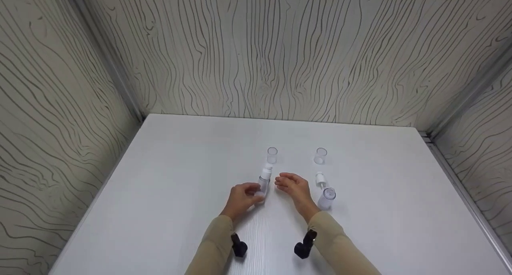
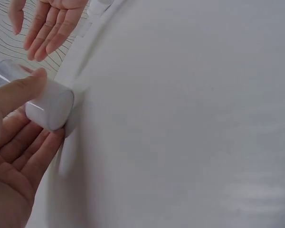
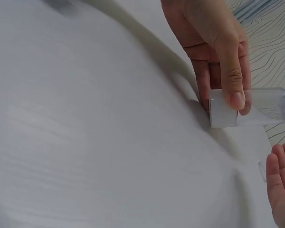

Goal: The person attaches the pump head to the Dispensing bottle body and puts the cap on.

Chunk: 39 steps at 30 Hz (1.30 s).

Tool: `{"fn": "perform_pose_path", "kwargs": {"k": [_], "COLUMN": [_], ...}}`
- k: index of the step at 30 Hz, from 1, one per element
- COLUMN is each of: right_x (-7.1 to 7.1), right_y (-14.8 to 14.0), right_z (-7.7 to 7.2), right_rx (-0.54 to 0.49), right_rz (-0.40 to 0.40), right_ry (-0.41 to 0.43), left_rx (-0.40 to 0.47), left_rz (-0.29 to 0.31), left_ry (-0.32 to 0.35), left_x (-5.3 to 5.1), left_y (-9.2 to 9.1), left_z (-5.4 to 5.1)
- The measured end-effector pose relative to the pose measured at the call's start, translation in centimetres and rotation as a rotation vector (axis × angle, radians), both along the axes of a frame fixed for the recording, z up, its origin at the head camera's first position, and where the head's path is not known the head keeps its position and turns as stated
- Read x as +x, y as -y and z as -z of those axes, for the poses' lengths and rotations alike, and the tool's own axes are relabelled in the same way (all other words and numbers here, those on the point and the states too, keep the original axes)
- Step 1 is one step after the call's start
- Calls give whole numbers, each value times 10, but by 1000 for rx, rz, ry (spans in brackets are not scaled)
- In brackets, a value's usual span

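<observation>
My left hand (image 1: 240, 200) grips a clear pump bottle (image 1: 262, 185) by its lower part, thumb on one side and fingers on the other. A white pump top (image 1: 267, 172) sits in this bottle's neck. In the right wrist view the clear bottle (image 3: 261, 105) has a whitish base (image 3: 223, 116) between the left thumb and fingers. Just right of the bottle, my right hand (image 1: 295, 188) holds nothing, its fingers extended and apart from the bottle. Beside the right wrist stands a second clear bottle (image 1: 326, 200), its top uncovered. A loose white pump (image 1: 320, 180) lies behind it.
Two clear caps stand farther back on the white table (image 1: 180, 159): one cap (image 1: 272, 156) behind the held bottle, the other cap (image 1: 320, 157) behind the loose pump. Wood-grain panels (image 1: 256, 55) enclose the table at the back and sides.
</observation>
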State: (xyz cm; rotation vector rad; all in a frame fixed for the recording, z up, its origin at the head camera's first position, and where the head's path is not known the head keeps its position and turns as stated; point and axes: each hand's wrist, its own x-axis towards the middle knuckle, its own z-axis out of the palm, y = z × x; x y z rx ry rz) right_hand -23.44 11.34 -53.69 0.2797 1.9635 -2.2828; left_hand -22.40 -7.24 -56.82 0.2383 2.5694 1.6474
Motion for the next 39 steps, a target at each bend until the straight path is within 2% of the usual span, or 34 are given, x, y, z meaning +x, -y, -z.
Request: {"fn": "perform_pose_path", "kwargs": {"k": [4, 11, 15, 19, 27, 35, 39], "right_x": [-2, -10, -17, -25, -37, -44, -49], "right_y": [3, 11, 17, 21, 22, 24, 24], "right_z": [0, 1, 2, 4, 4, 6, 5], "right_rx": [-1, 55, 159, 292, 503, 613, 622], "right_rz": [16, 44, 71, 100, 179, 121, 105], "right_ry": [9, 15, 22, 1, -125, -236, -254], "left_rx": [-1, -18, -17, 4, 18, 5, 22], "left_rz": [-9, 1, -19, -26, -31, -37, -30], "left_ry": [-4, -74, -17, 10, 27, 12, 23], "left_x": [0, 3, 4, 2, 1, 1, 2], "left_y": [0, 2, 4, 4, 0, 1, 1], "left_z": [-1, -7, -6, -4, -2, -1, -4]}}
